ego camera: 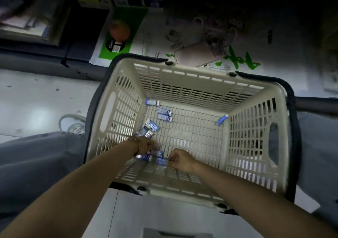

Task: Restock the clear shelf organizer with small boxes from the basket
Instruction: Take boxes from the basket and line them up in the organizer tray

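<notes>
Head camera looks straight down into a cream plastic basket with slotted walls (182, 91), which stands on a pale glossy floor (36, 100) between the person's two legs in grey trousers (36, 160). Two dark handles (292, 127) lie folded down around its rim.

On the bottom of the basket lie small blue-and-white cardboard boxes (164, 114) in separate groups. One is in the far left corner, two are side by side a little nearer, and a loose pile is near the left wall. A lone box (222, 119) leans at the right wall. Some more boxes lie at the near side, and both hands are there.

The left hand (146, 145), with a bead bracelet (136, 144) on the wrist, reaches down over these near boxes. Its fingers point downward and are blurred. They cover part of one box, but I cannot tell if they hold it or only touch it.

The right hand (181, 159) is just beside, at the right of the same group. Its fingers are curled in, and thumb and forefinger pinch the right end of the nearest box (161, 161). This box lies flat on the basket bottom and points away from the hand to the left. The two hands are near each other but do not touch.

Beyond the basket a green printed sign with an orange round picture (120, 30) shows in dim light. A white shoe (73, 124) shows at the left of the basket.
</notes>
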Motion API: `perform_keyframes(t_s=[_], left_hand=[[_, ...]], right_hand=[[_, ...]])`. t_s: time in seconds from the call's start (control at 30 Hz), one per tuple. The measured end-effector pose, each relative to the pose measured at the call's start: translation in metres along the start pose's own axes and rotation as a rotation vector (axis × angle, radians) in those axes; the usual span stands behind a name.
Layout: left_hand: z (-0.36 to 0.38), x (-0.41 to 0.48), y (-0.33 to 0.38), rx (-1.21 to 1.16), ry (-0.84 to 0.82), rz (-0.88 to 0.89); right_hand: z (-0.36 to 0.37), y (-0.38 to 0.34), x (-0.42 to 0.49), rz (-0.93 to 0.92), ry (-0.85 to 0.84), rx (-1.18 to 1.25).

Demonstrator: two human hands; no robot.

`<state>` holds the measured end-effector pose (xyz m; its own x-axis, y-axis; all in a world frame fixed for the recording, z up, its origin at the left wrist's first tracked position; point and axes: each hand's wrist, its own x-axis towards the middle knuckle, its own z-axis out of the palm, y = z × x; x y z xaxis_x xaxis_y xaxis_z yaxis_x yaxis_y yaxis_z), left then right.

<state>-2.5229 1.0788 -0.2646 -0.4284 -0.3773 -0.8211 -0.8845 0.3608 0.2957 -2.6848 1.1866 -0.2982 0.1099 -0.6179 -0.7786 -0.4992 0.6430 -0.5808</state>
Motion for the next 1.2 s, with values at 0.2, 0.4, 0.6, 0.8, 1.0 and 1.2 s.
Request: perform_keyframes(t_s=[0.2,0.4,0.6,0.8,1.0,1.2], left_hand=[[-0.001,0.000,0.002,-0.302,-0.022,-0.070],[0.011,0.000,-0.003,-0.423,0.121,-0.085],[-0.019,0.004,0.003,-0.733,0.287,-0.027],[-0.036,-0.003,0.029,-1.176,0.190,0.043],[-0.027,-0.002,0.048,-1.212,-0.007,0.087],[-0.026,0.010,0.040,-1.275,0.067,0.039]], right_hand=[[-0.006,-0.001,0.002,0.044,0.022,0.035],[-0.051,-0.003,-0.007,0.069,0.074,0.260],[-0.087,-0.019,-0.013,-0.012,0.127,0.477],[-0.098,-0.054,-0.023,-0.122,0.051,0.622],[-0.086,-0.058,-0.021,-0.135,0.164,0.770],[-0.103,-0.007,0.002,0.167,0.756,0.600]])
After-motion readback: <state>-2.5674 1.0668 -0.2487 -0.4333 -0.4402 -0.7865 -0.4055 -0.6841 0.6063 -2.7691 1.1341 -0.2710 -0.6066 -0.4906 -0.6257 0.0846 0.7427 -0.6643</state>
